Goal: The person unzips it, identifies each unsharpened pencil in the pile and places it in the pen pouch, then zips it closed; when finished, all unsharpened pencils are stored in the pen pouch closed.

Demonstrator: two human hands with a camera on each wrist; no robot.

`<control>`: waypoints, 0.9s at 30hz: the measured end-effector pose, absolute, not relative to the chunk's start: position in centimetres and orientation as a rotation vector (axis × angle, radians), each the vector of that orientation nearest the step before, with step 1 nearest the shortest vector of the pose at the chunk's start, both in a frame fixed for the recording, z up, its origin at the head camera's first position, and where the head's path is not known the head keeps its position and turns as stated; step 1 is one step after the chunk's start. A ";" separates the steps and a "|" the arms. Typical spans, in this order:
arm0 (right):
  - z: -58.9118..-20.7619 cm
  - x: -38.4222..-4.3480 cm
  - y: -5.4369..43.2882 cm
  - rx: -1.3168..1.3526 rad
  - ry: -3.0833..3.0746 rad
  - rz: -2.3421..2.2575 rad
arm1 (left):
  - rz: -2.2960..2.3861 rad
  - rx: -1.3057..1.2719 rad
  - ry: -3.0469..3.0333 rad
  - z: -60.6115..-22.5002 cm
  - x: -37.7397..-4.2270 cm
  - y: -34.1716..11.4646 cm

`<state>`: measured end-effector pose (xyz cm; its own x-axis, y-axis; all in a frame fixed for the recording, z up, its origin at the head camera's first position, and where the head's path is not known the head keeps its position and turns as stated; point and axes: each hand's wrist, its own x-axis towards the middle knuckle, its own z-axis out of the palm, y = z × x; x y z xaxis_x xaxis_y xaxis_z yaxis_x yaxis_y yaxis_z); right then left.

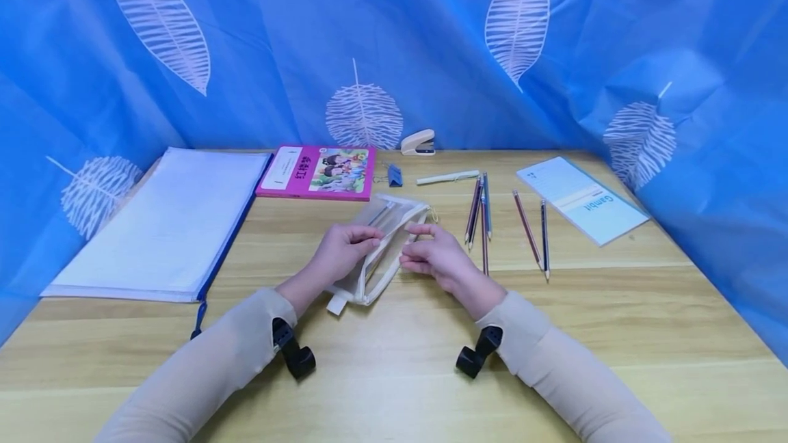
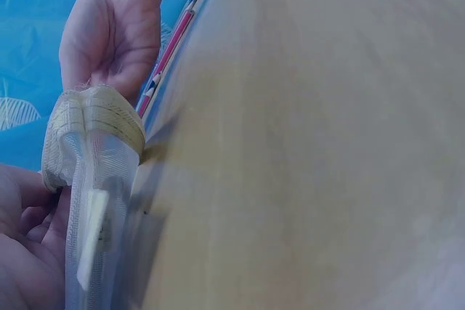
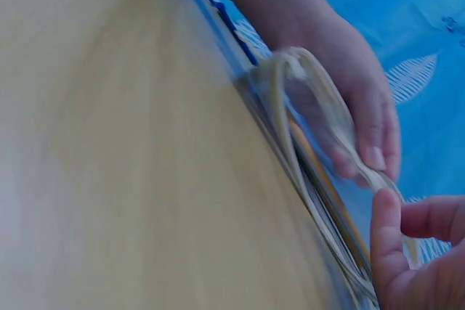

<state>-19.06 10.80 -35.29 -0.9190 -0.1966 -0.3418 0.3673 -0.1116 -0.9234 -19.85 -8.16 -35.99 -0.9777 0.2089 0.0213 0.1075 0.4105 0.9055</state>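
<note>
A see-through mesh pencil case (image 1: 384, 272) with cream zipper edges stands with its mouth spread between both hands. On one side, my left hand (image 1: 341, 249) pinches the zipper edge between thumb and fingers. My right hand (image 1: 438, 256) has its thumb and fingertips at the opposite edge, pinching it near the zipper's upper end. In the right wrist view, a slim orange-yellow stick (image 3: 316, 165) shows through the opening. A small white tag (image 1: 336, 304) sticks out at the case's near end.
Several pencils (image 1: 474, 210) lie right of the case, two more (image 1: 544, 241) farther right beside a Gambit notebook (image 1: 585, 200). Behind are a pink book (image 1: 314, 173), blue binder clip (image 1: 395, 176), pale pen (image 1: 447, 178) and stapler (image 1: 418, 143). A white zip folder (image 1: 154, 224) lies left.
</note>
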 end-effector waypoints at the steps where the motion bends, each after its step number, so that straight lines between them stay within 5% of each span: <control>1: -35.1 -19.1 11.3 0.180 1.796 -2.098 | 1.632 0.283 2.556 -36.0 -19.8 -8.2; 27: -34.8 -20.1 21.6 0.135 2.013 -1.984 | 1.624 0.242 2.534 -35.8 -19.6 -8.5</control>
